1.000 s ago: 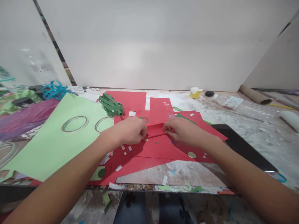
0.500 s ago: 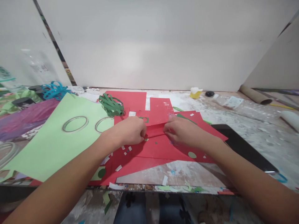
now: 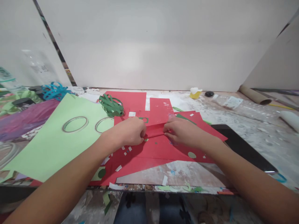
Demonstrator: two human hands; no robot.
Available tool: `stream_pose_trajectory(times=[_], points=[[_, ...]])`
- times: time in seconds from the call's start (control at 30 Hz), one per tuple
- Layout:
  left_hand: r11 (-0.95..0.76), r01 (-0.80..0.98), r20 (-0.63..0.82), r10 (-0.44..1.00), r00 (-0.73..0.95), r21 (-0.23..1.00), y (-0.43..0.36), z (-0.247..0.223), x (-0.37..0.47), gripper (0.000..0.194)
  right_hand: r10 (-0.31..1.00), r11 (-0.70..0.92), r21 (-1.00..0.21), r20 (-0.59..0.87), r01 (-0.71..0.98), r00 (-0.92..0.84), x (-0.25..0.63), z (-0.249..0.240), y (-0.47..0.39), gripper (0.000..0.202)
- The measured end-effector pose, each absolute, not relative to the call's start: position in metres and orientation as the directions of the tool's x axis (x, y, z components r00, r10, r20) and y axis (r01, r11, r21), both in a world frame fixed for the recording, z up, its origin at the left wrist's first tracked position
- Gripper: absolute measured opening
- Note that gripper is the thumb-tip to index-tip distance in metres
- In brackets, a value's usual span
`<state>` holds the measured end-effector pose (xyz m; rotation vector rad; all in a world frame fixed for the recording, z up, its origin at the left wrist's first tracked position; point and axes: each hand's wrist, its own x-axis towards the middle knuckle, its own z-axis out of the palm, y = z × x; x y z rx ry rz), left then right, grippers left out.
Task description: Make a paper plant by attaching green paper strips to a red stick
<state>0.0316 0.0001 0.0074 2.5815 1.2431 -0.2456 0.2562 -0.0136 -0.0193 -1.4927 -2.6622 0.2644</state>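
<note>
A red paper strip (image 3: 154, 130) with a folded edge lies between my hands, over larger red sheets (image 3: 161, 151). My left hand (image 3: 133, 130) pinches the strip's left end, fingers curled. At its right end, my right hand (image 3: 178, 130) grips it between thumb and fingers. A narrower upright piece of red paper (image 3: 161, 109) extends behind the strip. Small white scraps (image 3: 130, 148) and a pale green oval (image 3: 192, 155) lie on the red sheets near my wrists. My fingertips partly cover the strip's ends.
Left are a light green sheet (image 3: 53, 140) with two tape rings (image 3: 75, 124), a green paper-strip bundle (image 3: 111, 105) and blue strips (image 3: 55, 91). Right are a dark tablet (image 3: 245, 149), a yellow tub (image 3: 195, 93) and a cardboard tube (image 3: 254, 95). A white panel (image 3: 149, 46) stands behind.
</note>
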Motion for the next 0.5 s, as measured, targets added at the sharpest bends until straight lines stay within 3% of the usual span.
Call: stream_pose_trajectory(times=[0.2,0.5], points=[[-0.568,0.801,-0.301,0.743,0.598,0.189,-0.0003,0.0067,0.0304,0.021,0.851,0.512,-0.190,-0.016,0.837,-0.524,0.2563,-0.0201,-0.0131,0.022],[-0.656,0.747,-0.168,0.729,0.664,0.105,0.0034,0.0013,0.0296,0.016,0.854,0.507,-0.196,-0.014,0.839,-0.519,0.2569,-0.0201,-0.0142,0.023]])
